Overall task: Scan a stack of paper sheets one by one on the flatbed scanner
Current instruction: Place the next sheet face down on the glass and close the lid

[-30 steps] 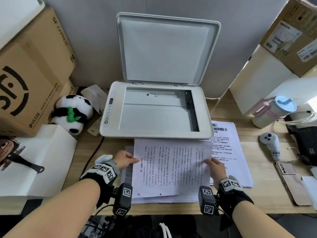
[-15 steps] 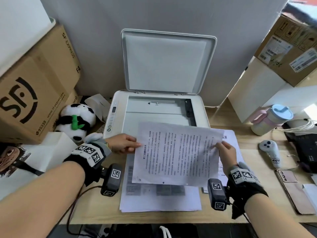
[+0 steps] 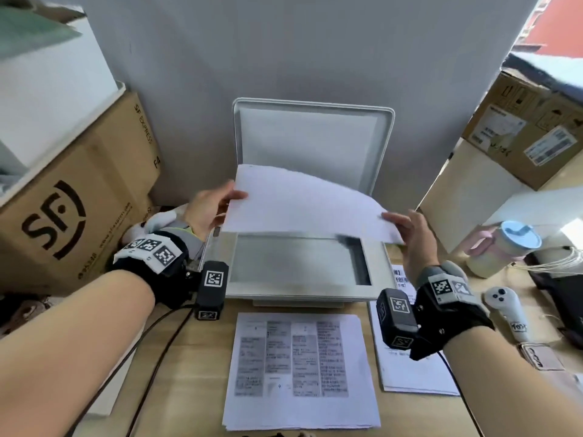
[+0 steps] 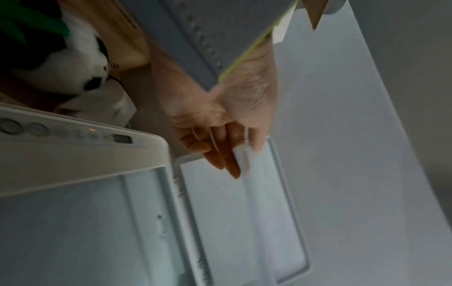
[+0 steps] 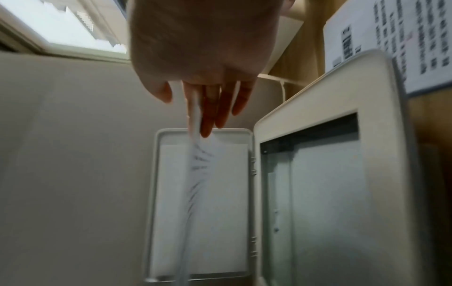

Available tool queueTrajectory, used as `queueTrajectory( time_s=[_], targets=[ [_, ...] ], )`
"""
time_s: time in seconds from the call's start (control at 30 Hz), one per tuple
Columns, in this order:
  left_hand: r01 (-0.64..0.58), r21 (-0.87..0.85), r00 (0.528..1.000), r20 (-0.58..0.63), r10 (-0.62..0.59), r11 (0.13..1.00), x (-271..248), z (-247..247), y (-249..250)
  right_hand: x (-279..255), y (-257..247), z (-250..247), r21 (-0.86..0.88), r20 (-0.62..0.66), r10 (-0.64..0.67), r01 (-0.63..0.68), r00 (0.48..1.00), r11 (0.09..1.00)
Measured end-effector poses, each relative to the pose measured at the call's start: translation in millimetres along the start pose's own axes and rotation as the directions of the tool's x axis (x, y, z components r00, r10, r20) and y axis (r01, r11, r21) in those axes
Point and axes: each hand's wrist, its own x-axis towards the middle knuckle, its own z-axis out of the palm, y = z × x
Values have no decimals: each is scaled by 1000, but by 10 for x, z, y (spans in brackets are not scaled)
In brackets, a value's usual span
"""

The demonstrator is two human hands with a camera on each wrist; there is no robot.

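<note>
A white paper sheet (image 3: 303, 205) hangs in the air over the scanner, blank side up and bowed. My left hand (image 3: 209, 208) pinches its left edge and my right hand (image 3: 410, 230) pinches its right edge. Under it the flatbed scanner (image 3: 296, 291) shows its bare glass (image 3: 293, 263), and the lid (image 3: 312, 140) stands upright against the wall. The paper stack (image 3: 299, 370) lies printed side up on the desk in front of the scanner. In the right wrist view the sheet (image 5: 193, 154) runs edge-on from between my thumb and fingers (image 5: 208, 108).
A second pile of sheets (image 3: 410, 367) lies right of the stack. A panda plush (image 4: 73, 63) and an SF cardboard box (image 3: 72, 209) sit at the left. A pink-handled cup (image 3: 501, 247), a white controller (image 3: 508, 310) and cables (image 3: 564, 260) are at the right.
Both hands lifted the sheet off the stack, carried it up over the scanner and turned it so the blank side faces up. The stack's following printed page now shows.
</note>
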Motion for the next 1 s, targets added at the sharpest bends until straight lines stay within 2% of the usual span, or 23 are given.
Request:
queueTrajectory(
  time_s=[0.1,0.17,0.27,0.37,0.5,0.67,0.73,0.8,0.87,0.93,1.0],
  targets=[
    [52,197,999,-25,-48,979,37,-26,-278,-4,210,-17,-225,71,62,-44,996,973],
    [87,362,996,-45,-76,928,63,-44,-487,1,387,-38,-392,104,70,-24,992,920],
    [83,548,997,-49,-67,832,91,-53,-712,26,585,-34,-553,127,105,-17,986,833],
    [49,629,999,-30,-39,776,162,-55,-860,83,732,-47,-662,106,139,-34,985,749],
    [25,713,997,-73,39,700,276,-21,-959,155,831,-27,-749,32,148,-74,989,659],
    [29,741,993,-98,65,671,354,80,-1031,198,848,11,-812,-13,161,-105,987,574],
    [33,759,993,-100,66,651,380,88,-1057,221,847,22,-850,-4,133,-74,991,522],
    [23,810,992,-91,86,587,371,95,-1068,233,855,25,-875,-8,49,-30,999,482],
    [-8,850,991,-63,117,526,351,111,-1062,240,870,35,-879,45,-16,47,999,474],
    [-57,881,994,6,110,469,329,132,-1053,219,887,48,-900,173,11,153,985,409],
    [-75,913,997,59,51,401,316,145,-1054,185,901,65,-930,273,91,239,958,280]
  ],
)
